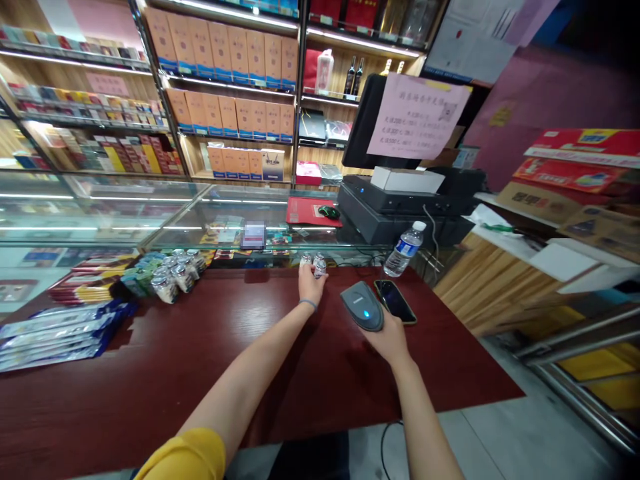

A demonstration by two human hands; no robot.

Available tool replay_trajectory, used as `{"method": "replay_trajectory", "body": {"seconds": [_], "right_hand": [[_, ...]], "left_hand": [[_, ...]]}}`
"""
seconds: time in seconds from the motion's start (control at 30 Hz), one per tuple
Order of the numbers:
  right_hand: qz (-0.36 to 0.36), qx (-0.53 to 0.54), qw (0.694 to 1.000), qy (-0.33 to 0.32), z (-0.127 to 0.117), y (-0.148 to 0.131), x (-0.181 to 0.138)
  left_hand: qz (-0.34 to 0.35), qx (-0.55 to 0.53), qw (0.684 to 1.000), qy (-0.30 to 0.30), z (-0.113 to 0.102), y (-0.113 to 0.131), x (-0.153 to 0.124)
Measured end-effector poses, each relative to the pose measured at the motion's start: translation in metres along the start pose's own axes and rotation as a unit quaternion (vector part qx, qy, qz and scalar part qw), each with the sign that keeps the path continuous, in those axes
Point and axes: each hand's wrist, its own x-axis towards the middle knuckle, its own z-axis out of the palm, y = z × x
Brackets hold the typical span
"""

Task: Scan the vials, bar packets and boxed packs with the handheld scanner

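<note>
Dark-grey, oval-headed barcode scanner sits in my right grip, closed round its handle above the reddish-brown wooden table. Farther off, my left grip pinches small white-patterned, silver-topped containers near the far edge.

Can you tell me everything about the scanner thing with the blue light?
The scanner has a wide, rounded, dark grey head that looks like plastic, with a darker edge. A blue light glows on top, and there is a small pale mark nearby. The right hand grips it, hiding the handle. It seems raised above the reddish-brown table, its head pointing away from the person and a bit left, just left of the phone.
</note>
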Motion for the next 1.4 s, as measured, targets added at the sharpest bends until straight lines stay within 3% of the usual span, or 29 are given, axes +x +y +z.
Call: {"method": "replay_trajectory", "body": {"seconds": [0.4, 0.6, 0.77, 0.97, 1.17, 1.27, 1.4], "right_hand": [[-0.007, -0.009, 1.0, 0.001, 0.006, -0.009, 0.001], [-0.011, -0.001, 1.0, 0.002, 0.008, -0.03, 0.008], [-0.03, 0.016, 0.999, 0.008, 0.027, -0.062, 0.018], [-0.075, 0.031, 0.997, -0.013, 0.063, -0.099, 0.028], [-0.101, 0.055, 0.993, -0.031, 0.096, -0.128, 0.035], [-0.108, 0.083, 0.99, -0.041, 0.111, -0.14, 0.038], [-0.106, 0.109, 0.988, -0.032, 0.128, -0.15, 0.032]], "left_hand": [[-0.021, 0.03, 0.999, -0.017, 0.001, -0.008, 0.002], [0.003, 0.032, 0.999, -0.003, -0.026, 0.012, -0.002], [0.047, 0.028, 0.998, 0.039, -0.092, 0.042, 0.003], [0.131, 0.149, 0.974, 0.113, -0.207, 0.065, 0.018], [0.192, 0.258, 0.923, 0.213, -0.315, 0.082, 0.021], [0.204, 0.306, 0.893, 0.26, -0.35, 0.083, 0.018], [0.201, 0.367, 0.866, 0.273, -0.377, 0.07, 0.016]]}}
